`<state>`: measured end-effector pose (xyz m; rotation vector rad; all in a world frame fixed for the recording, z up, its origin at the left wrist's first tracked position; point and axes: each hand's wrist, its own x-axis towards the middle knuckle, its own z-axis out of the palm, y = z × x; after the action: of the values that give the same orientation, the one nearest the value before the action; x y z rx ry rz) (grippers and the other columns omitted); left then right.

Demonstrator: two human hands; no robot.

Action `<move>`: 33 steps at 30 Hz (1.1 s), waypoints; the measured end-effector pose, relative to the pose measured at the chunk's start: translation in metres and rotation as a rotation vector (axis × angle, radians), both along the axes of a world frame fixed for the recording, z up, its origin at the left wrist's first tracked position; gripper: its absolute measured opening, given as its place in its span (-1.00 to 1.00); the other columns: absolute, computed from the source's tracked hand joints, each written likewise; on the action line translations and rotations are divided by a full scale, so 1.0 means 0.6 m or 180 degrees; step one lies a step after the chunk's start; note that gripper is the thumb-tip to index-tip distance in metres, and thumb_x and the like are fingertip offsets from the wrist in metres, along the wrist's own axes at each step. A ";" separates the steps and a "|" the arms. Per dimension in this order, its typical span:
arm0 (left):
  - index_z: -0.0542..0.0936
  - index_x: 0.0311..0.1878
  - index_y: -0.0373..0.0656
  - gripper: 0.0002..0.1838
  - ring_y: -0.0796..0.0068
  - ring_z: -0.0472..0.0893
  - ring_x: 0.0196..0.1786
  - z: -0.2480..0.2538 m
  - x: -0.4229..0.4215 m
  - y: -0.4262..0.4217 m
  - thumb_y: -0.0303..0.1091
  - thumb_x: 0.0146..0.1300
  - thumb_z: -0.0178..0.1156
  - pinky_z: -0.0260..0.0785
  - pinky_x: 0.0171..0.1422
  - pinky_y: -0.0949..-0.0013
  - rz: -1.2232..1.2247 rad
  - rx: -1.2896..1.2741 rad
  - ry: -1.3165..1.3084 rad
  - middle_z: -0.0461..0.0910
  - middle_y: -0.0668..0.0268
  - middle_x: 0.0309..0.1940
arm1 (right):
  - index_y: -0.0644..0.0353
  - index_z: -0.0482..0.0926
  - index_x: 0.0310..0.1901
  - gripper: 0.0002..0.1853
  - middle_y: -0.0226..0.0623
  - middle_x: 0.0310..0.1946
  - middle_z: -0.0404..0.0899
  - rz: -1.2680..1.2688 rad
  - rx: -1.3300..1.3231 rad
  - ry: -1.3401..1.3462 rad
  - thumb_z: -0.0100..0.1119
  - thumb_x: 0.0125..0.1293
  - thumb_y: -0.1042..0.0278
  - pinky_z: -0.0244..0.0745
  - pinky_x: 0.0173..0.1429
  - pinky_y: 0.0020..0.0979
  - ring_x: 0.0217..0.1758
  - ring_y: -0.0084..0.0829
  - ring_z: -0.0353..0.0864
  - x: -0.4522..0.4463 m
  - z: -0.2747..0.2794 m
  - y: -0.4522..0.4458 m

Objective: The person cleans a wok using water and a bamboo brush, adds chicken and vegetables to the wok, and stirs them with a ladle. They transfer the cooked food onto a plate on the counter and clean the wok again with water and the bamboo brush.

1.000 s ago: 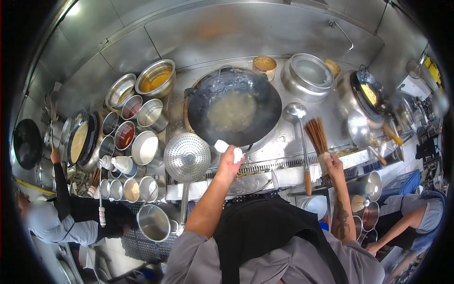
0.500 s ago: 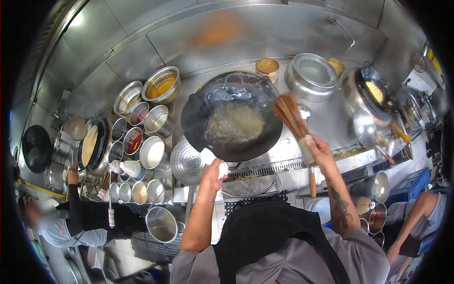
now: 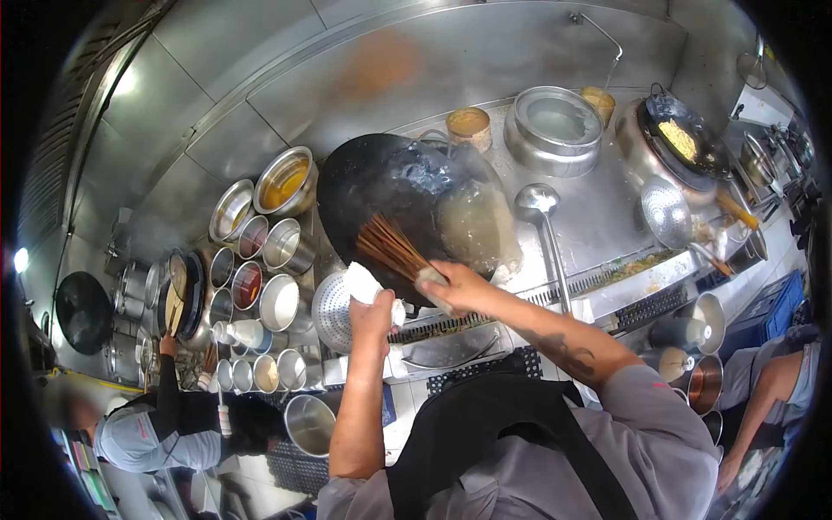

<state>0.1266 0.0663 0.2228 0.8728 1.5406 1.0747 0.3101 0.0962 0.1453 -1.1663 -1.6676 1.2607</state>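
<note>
In the head view, a large black wok [image 3: 360, 182] tips to the right, and cloudy water [image 3: 477, 227] gathers at its right side and reaches the rim. My left hand [image 3: 373, 319] is closed on a folded white cloth [image 3: 362, 282] at the wok's near edge; the part of the wok under the cloth is hidden. A bamboo wok brush [image 3: 390, 247] is in my right hand [image 3: 461, 288], fingers wrapped round its pale bound end. Its bristles point left, inside the wok. Beside my left hand lies a perforated strainer [image 3: 331, 314].
A ladle [image 3: 539, 201] lies right of the wok. Steel bowls and pots, such as one with white contents [image 3: 280, 302], stand left. A large pot [image 3: 555, 121] stands behind, and another wok [image 3: 693, 169] sits at right. Co-workers are at left [image 3: 156, 433] and right [image 3: 763, 390].
My right hand has brought the brush left and down into the wok. The wok has tipped, and its water has shifted from the middle to the right side. The ladle shows more fully.
</note>
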 end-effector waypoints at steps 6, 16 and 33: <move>0.35 0.13 -0.39 -0.48 0.34 0.60 -0.13 0.016 0.030 0.020 -0.44 0.06 0.17 0.44 0.00 0.33 -0.0413 0.1433 0.0963 0.57 0.13 -0.12 | 0.13 0.51 0.14 -0.55 -0.25 -0.36 0.61 -0.0678 -0.0400 0.0895 0.19 0.34 0.04 0.47 -0.61 -0.46 -0.60 -0.43 0.56 0.044 0.076 0.190; 0.28 0.20 -0.45 -0.42 0.20 0.60 -0.10 0.076 0.075 0.008 -0.44 0.11 0.16 0.43 0.04 0.27 -0.0687 0.2200 0.1456 0.56 0.01 -0.16 | 0.08 0.48 0.18 -0.48 -0.37 -0.34 0.63 -0.0878 -0.0640 0.0696 0.26 0.29 -0.03 0.49 -0.50 -0.34 -0.52 -0.45 0.59 0.093 0.149 0.135; 0.54 -0.14 -0.17 -0.79 0.47 0.54 -0.52 -0.203 -0.074 0.060 -0.35 0.16 0.16 0.31 -0.65 0.34 0.0625 -0.0488 -0.0981 0.55 0.34 -0.45 | 0.12 0.48 0.27 -0.38 -0.12 -0.07 0.68 -0.2032 0.1001 -0.2141 0.37 0.20 0.07 0.55 0.01 -0.33 -0.05 -0.39 0.66 0.392 0.269 0.144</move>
<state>0.0824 0.1026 0.1007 0.4341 1.4446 1.1540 0.5453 0.1824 0.3065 -1.8355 -1.6343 0.1993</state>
